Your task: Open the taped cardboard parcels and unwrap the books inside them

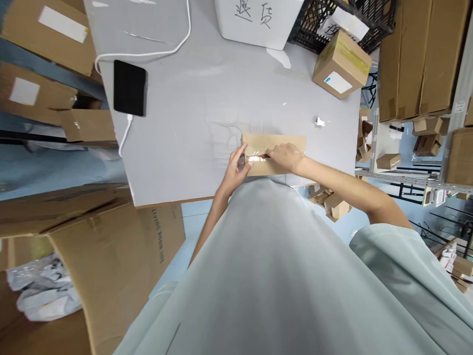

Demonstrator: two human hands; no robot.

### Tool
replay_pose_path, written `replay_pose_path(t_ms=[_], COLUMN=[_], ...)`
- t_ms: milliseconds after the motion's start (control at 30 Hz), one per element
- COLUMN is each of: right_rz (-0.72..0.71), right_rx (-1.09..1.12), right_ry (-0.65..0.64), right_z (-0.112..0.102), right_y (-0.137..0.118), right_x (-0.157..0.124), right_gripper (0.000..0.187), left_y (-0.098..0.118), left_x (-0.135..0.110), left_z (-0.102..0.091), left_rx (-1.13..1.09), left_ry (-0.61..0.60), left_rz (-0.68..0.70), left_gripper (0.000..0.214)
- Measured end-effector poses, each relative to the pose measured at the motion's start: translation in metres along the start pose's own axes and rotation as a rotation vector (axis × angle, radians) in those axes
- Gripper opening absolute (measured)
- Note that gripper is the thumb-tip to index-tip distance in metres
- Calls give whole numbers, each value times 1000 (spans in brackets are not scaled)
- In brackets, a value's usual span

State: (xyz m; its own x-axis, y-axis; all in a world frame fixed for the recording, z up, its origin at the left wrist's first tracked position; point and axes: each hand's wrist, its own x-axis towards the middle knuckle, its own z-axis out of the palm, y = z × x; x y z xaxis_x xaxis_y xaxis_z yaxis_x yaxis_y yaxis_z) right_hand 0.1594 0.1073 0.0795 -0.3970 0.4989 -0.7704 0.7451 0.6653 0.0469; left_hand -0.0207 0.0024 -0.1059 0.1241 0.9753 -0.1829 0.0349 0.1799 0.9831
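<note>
A narrow cardboard box (pixel 274 141) with shiny clear tape along its top lies at the front edge of the table. My left hand (pixel 236 165) grips its left end, with the thumb near the tape and the fingers at the far corner. Over the box's right half, my right hand (pixel 286 157) is closed on what looks like a box cutter (pixel 264 156). Only a small red and black part of the cutter shows by the fingertips, pointing left along the tape; the rest is hidden in the hand.
On the grey table (pixel 177 143) lie a black device (pixel 129 88) with a white cable and a scrap of paper (pixel 320 122). A white bin (pixel 256 22), a black crate (pixel 314 24) and a taped carton (pixel 342 64) stand at the back. A large open carton (pixel 121 261) is at the lower left.
</note>
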Motion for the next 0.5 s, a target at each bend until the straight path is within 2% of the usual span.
replay_pose_path(t_ms=[100, 233, 367, 500], right_rz=[54, 188, 254, 273], right_rx=[-1, 38, 149, 246], right_ry=[-37, -104, -56, 34], right_z=[13, 41, 73, 99], right_y=[29, 81, 123, 143], right_x=[-15, -50, -82, -99], right_gripper=[37, 39, 38, 37], left_y=[0, 0, 3, 13], left_x=[-2, -3, -4, -7], left_z=[2, 4, 9, 11], left_rx=[12, 74, 160, 235], left_ry=[30, 51, 64, 76], left_rz=[-12, -30, -54, -62], left_gripper=[85, 89, 91, 90])
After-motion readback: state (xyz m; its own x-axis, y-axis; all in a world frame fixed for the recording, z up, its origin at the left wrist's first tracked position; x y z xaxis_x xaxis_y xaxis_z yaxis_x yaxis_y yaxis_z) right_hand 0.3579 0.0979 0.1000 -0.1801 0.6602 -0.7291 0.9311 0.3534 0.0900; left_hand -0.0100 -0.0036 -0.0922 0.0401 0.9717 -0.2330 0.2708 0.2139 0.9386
